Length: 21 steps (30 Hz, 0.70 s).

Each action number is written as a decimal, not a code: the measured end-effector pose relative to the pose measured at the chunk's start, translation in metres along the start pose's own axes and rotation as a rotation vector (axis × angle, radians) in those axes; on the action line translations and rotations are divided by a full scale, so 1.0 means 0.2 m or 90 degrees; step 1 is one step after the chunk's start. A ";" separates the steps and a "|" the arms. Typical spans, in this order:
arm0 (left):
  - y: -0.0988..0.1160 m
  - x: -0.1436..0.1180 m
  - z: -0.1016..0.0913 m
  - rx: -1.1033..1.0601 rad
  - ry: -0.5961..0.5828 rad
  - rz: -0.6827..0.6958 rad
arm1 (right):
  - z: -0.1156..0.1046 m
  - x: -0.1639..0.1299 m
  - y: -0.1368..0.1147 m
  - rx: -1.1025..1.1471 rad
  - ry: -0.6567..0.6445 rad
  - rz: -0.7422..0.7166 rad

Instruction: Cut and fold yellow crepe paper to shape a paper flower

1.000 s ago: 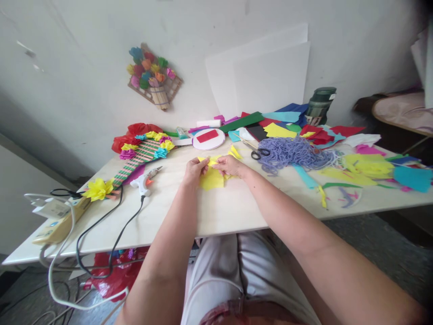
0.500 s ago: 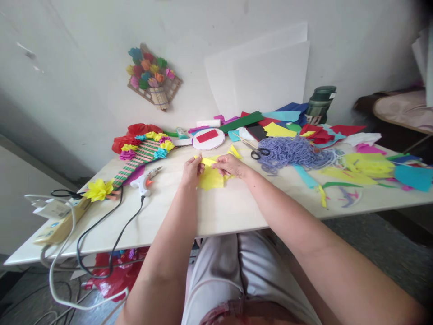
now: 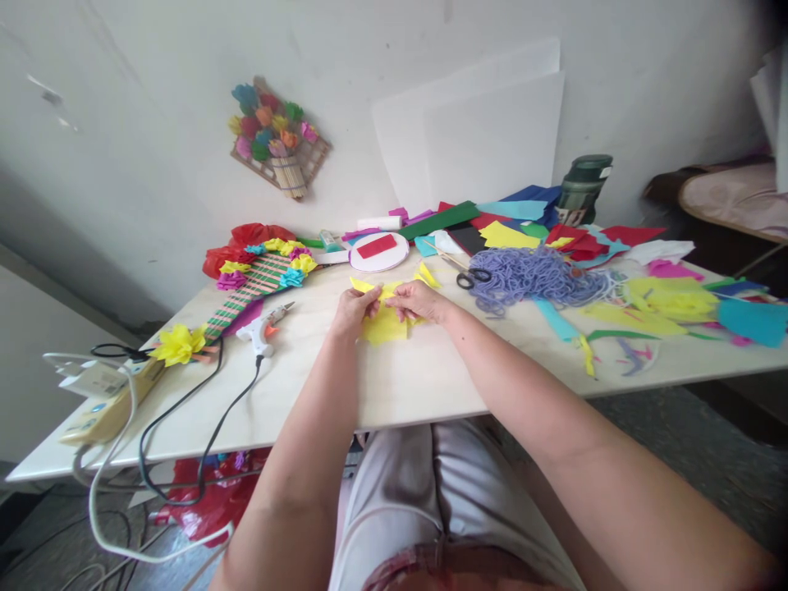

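Note:
Both of my hands pinch a small piece of yellow crepe paper (image 3: 362,286) above the middle of the table. My left hand (image 3: 357,308) grips it from the left, with a corner sticking out past the fingertips. My right hand (image 3: 419,301) holds it from the right, fingers and thumb pressed together. Beneath them a flat yellow sheet (image 3: 385,327) lies on the table, partly hidden by the hands. Just behind the right hand rests a folded yellow scrap (image 3: 427,275). A white oval disc (image 3: 394,256) with a red rectangle (image 3: 377,246) on it lies beyond.
A glue gun (image 3: 262,328) lies left, its cord running to a power strip (image 3: 116,398). Behind it is a woven piece with paper flowers (image 3: 262,279). On the right are scissors (image 3: 474,278), purple yarn (image 3: 529,279), paper scraps (image 3: 751,322) and a dark green bottle (image 3: 582,189).
My left hand has shifted slightly right, closer to my right hand. More of the yellow paper's corner now shows beyond its fingertips. My right hand stays nearly in place.

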<state>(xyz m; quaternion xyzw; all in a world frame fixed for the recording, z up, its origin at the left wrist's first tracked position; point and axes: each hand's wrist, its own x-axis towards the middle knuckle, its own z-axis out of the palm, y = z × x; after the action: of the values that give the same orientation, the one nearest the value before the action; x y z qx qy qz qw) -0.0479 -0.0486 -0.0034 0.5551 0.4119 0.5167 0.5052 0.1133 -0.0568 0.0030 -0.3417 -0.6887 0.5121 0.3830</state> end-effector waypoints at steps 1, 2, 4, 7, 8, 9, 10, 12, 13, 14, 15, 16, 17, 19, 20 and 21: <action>0.00 0.00 0.00 -0.006 0.006 -0.003 | 0.00 0.00 0.00 -0.002 0.005 0.007; 0.00 0.00 0.00 -0.014 0.013 -0.006 | 0.00 0.00 0.00 -0.004 0.011 0.015; 0.00 0.01 -0.01 -0.034 0.025 -0.009 | 0.00 0.00 -0.01 -0.005 0.025 0.029; -0.01 0.01 -0.01 -0.050 0.034 -0.008 | 0.01 -0.01 -0.01 -0.004 0.031 0.021; -0.01 0.01 -0.01 -0.050 0.031 -0.008 | 0.00 -0.01 -0.02 -0.004 0.031 0.014; -0.01 0.01 -0.01 -0.049 0.028 -0.008 | 0.00 -0.01 -0.01 -0.004 0.030 0.008; -0.01 0.01 0.00 -0.048 0.026 -0.008 | 0.00 -0.01 -0.01 -0.001 0.029 0.004; -0.01 0.01 0.00 -0.040 0.023 -0.007 | 0.00 -0.01 -0.01 0.007 0.024 0.006; 0.00 0.01 0.00 -0.036 0.022 -0.005 | 0.00 -0.01 -0.01 0.013 0.021 0.012; 0.00 0.01 0.00 -0.032 0.024 -0.004 | -0.01 -0.01 -0.01 0.020 0.018 0.020; 0.00 0.00 -0.01 -0.029 0.025 -0.002 | -0.01 -0.01 -0.01 0.028 0.017 0.028; 0.01 0.00 -0.01 -0.025 0.027 -0.001 | -0.01 -0.01 -0.01 0.037 0.020 0.033; 0.01 0.00 -0.01 -0.021 0.028 0.001 | -0.02 -0.01 -0.01 0.044 0.023 0.034; 0.01 0.00 -0.01 -0.006 0.023 0.006 | -0.02 -0.01 -0.01 0.048 0.023 0.028; 0.01 0.00 0.00 0.002 0.015 0.009 | -0.02 -0.01 -0.01 0.042 0.021 0.023; 0.01 0.00 0.00 0.009 0.005 0.011 | -0.02 -0.01 -0.01 0.031 0.018 0.018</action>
<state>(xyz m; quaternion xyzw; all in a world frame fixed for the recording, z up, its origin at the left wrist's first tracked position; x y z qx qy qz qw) -0.0484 -0.0495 -0.0020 0.5601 0.4128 0.5203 0.4952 0.1170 -0.0574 0.0055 -0.3491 -0.6654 0.5294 0.3938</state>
